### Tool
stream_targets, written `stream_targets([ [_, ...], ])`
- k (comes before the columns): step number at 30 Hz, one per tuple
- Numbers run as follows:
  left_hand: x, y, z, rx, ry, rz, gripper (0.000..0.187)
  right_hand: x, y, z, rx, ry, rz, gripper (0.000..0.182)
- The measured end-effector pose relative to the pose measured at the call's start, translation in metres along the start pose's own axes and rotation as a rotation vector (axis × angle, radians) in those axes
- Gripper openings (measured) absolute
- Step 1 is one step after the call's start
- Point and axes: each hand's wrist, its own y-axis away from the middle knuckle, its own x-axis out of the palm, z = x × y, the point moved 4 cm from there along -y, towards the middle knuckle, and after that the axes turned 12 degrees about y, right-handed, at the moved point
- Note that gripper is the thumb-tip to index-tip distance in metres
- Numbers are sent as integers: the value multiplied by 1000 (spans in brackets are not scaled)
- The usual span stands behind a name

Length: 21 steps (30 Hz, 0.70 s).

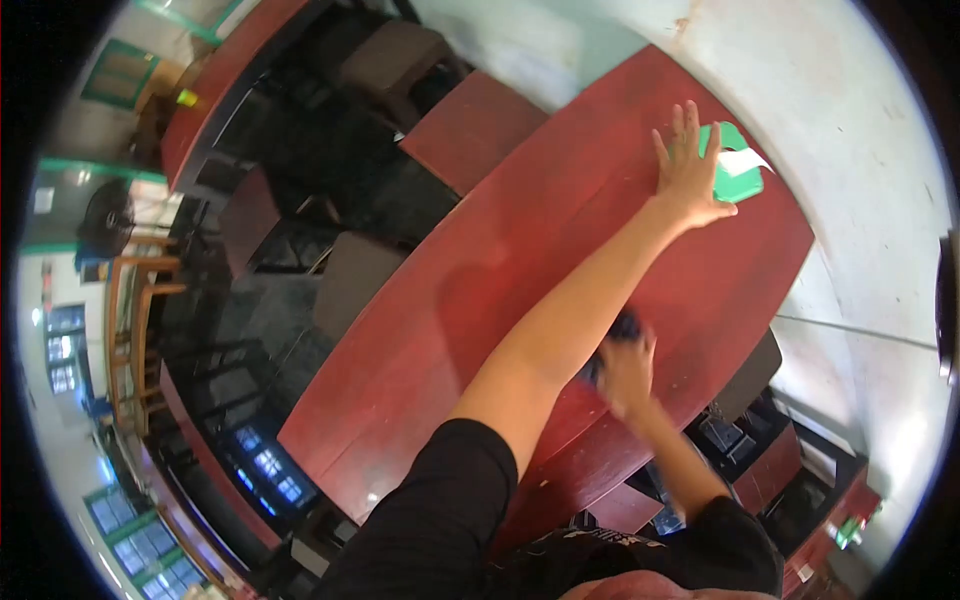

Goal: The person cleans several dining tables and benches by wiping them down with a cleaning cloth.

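My left hand is stretched across to the far end of the red table, its fingers spread wide. It overlaps the near side of a green tissue pack with a white sheet sticking out of its top. Below that forearm, my right hand is smeared by motion, its fingers bent over a dark cloth on the tabletop. Part of the cloth is hidden behind my left forearm.
A pale wall runs along the table's far right edge. Brown chairs stand along the left side, and another chair is at the right. Farther left are a second red table and a wooden bench.
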Motion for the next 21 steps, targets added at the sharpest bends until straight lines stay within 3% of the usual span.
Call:
stream_targets([
  [1,-20,24,-7,37,9,-80,105,2,-45,-16,-1,-29,-175,43],
  [2,-43,52,-15,60,48,-165,99,-36,-96,-28,192,-510,-186,45],
  [3,-67,87,-20,80,90,-249,93,-48,-127,-26,153,-533,-411,48],
  [5,-116,171,-25,56,162,-398,79,-19,-210,-45,168,117,-755,50],
  [6,-139,220,-33,-119,129,-450,67,-27,-239,-24,339,109,-554,45],
  [8,-172,329,-27,-336,-108,-569,53,-3,-263,61,212,278,-458,43],
  [9,-184,389,-24,-459,-162,-638,48,-12,-243,120,131,102,-485,42],
  [10,-194,446,-27,-602,-287,-669,45,-19,-222,176,14,-189,-369,48],
  [11,-205,504,-31,-675,-388,-706,43,-13,-197,237,-114,-246,-323,50],
  [12,-214,560,-40,-725,-500,-713,41,-6,-157,300,-261,-166,-572,41],
  [14,-229,668,-56,-841,-405,-986,40,22,-65,401,-571,-350,-500,35],
  [16,-239,707,-98,-994,-438,-1129,39,45,37,487,-952,-400,-345,34],
  [18,-237,750,-122,-1048,-512,-1095,36,54,110,503,-1314,-603,-405,34],
  [19,-228,782,-126,-1063,-548,-1042,36,66,115,506,-1443,-364,-133,35],
  [20,-217,814,-128,-1070,-575,-976,36,99,103,497,-1145,-537,-230,30],
  [21,-203,853,-129,-1090,-540,-930,37,31,86,431,-1147,-404,-267,31],
])
